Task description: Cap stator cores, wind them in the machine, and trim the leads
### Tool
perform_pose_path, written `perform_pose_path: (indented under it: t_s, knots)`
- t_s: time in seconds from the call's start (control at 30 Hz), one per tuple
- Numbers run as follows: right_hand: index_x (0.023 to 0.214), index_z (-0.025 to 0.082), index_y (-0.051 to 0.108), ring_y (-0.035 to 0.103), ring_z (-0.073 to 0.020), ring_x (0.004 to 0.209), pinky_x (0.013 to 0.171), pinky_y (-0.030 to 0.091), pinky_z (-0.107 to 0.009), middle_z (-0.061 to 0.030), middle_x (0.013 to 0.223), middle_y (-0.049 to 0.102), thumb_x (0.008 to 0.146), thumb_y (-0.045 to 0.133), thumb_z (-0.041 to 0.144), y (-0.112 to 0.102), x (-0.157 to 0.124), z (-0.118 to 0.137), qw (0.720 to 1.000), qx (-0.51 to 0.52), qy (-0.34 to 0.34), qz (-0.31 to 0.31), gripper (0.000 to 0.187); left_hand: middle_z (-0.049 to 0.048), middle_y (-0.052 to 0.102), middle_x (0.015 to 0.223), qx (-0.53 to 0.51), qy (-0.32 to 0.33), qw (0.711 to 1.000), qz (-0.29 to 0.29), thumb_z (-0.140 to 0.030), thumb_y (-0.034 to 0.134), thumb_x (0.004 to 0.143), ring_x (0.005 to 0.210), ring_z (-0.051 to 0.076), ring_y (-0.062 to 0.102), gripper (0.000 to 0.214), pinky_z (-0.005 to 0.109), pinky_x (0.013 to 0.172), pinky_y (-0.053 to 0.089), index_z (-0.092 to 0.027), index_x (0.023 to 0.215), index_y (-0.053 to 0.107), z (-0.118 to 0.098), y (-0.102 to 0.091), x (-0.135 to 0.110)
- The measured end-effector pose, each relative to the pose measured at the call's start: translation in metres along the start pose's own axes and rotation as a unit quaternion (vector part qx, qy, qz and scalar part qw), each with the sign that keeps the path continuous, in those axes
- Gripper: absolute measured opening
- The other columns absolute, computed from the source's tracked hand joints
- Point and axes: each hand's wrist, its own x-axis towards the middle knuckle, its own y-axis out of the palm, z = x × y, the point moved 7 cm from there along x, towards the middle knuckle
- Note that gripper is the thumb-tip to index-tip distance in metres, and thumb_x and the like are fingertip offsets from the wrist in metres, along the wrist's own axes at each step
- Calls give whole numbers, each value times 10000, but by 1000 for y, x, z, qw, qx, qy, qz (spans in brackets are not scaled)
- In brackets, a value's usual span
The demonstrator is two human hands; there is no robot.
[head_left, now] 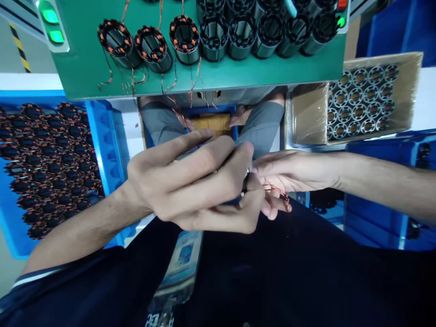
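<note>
Left hand [200, 181] and right hand [282, 175] come together in front of the dark shirt [259, 272], fingertips meeting. Between the left thumb and fingers, which close on it, sits a small part [245, 180]; only a dark, shiny sliver shows, so its shape can't be made out. Copper wire [281, 194] runs over the right fingers, its other end lost behind the left thumb. Whether the right fingertips grip the part too, I can't tell.

Beyond the knees, a green bench [85, 72] holds copper-wound cylinders [156, 61] with loose wire ends, beside plain black ones; the back row is cut off by the top edge. At left, a blue tray [102, 150] full of wound pieces is cropped. At right, a cardboard box [308, 113] holds metal rings [356, 96].
</note>
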Motion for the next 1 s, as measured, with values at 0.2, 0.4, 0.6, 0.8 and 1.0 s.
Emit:
perform_pose_path:
  t_s: [0.2, 0.4, 0.6, 0.8, 1.0]
  knots:
    - [1118, 184, 733, 815, -131, 739, 783, 723, -268, -33, 947, 864, 1065, 902, 453, 20, 7, -32, 978, 167, 65, 108, 322, -58, 889, 1101, -21, 43, 992, -120, -405, 877, 994, 1009, 279, 919, 56, 528, 1048, 816, -411, 1045, 900, 1, 14, -41]
    - [883, 219, 616, 484, -76, 588, 575, 449, -208, 76, 724, 573, 1138, 744, 552, -1, 35, -27, 964, -226, -124, -61, 439, 2, 888, 1061, 48, 17, 988, -146, -387, 923, 957, 906, 261, 884, 245, 391, 833, 753, -368, 1195, 873, 31, 44, -76]
    - [863, 275, 706, 430, -131, 626, 592, 238, -341, 60, 674, 570, 1172, 643, 287, -13, 31, 3, 747, -589, -263, -159, 316, 53, 871, 1007, -381, -271, 884, -21, -634, 771, 1058, 915, 255, 813, 396, 298, 815, 597, -268, 1159, 883, 96, 117, -128]
    - [837, 252, 670, 545, -161, 650, 645, 377, -326, 21, 710, 623, 1185, 653, 471, -76, -21, 60, 630, -630, -222, -396, 412, 121, 849, 971, -685, -412, 559, -221, -875, 825, 915, 904, 294, 789, 673, 366, 814, 672, -237, 1114, 909, 128, 168, -182]
    - [913, 223, 777, 690, -269, 853, 875, 471, -402, -104, 892, 793, 1100, 683, 472, -173, -34, 163, 511, -582, -124, -620, 326, 127, 880, 1320, -721, -457, 376, -360, -585, 1008, 842, 1181, 347, 811, 434, 405, 905, 737, -229, 1081, 940, 148, 209, -180]
